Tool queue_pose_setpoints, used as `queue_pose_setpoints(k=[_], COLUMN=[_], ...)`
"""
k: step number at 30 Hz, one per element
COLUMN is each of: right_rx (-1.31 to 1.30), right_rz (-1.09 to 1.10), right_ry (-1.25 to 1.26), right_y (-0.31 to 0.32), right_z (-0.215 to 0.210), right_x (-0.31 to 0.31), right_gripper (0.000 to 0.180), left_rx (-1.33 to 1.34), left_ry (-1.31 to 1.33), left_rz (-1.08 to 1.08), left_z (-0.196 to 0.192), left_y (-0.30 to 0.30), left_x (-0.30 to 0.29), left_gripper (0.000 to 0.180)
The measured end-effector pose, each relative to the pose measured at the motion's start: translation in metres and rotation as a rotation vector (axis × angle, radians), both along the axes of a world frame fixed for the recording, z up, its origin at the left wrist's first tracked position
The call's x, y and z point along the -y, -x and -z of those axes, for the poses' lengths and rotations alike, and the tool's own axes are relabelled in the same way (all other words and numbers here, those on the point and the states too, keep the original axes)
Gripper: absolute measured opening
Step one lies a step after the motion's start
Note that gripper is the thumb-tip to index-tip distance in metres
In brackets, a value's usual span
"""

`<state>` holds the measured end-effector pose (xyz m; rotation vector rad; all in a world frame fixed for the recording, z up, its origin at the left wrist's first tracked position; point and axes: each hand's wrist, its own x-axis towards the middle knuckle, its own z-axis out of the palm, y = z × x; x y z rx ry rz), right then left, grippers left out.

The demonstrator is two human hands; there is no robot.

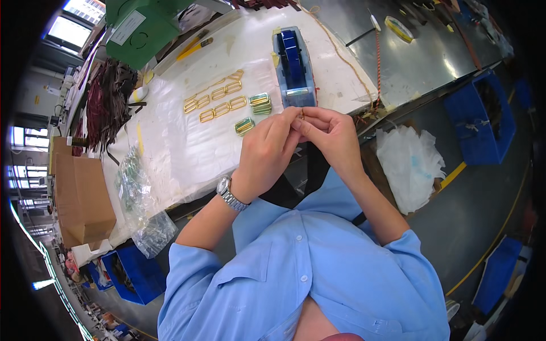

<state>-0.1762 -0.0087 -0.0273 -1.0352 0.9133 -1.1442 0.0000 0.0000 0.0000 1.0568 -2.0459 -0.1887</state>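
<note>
My left hand (269, 139) and my right hand (334, 136) meet fingertip to fingertip just in front of a tape dispenser (301, 98) with a blue roll. Both are closed in a pinch on something tiny; a thin gold-coloured bit shows between the fingers, too small to name. Left of my hands lie gold slide buckles (215, 112) in rows on white sheeting. Closer to my left hand are a stack of green-filmed buckles (260, 103) and another green-filmed buckle (244, 126).
A green bin (142, 34) stands at the far left, near a bundle of dark straps (108, 96). Plastic bags (136, 187) and a cardboard box (85, 199) are at the left. White bags (409, 170) hang right of the table's edge, near a blue crate (475, 136).
</note>
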Motion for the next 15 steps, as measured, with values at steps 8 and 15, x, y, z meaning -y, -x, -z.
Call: queue_pose_setpoints(k=[8, 15], right_rx=[-0.178, -0.122], right_rz=[-0.04, 0.029], right_ry=[0.085, -0.054], right_y=[-0.008, 0.003], right_z=[-0.015, 0.013], right_x=[0.012, 0.001], right_gripper=[0.034, 0.032], left_rx=[0.024, 0.08], left_ry=[-0.115, -0.16], left_rz=[0.061, 0.066], left_z=[-0.011, 0.004], left_y=[-0.013, 0.003], left_x=[0.01, 0.007], left_gripper=[0.033, 0.026])
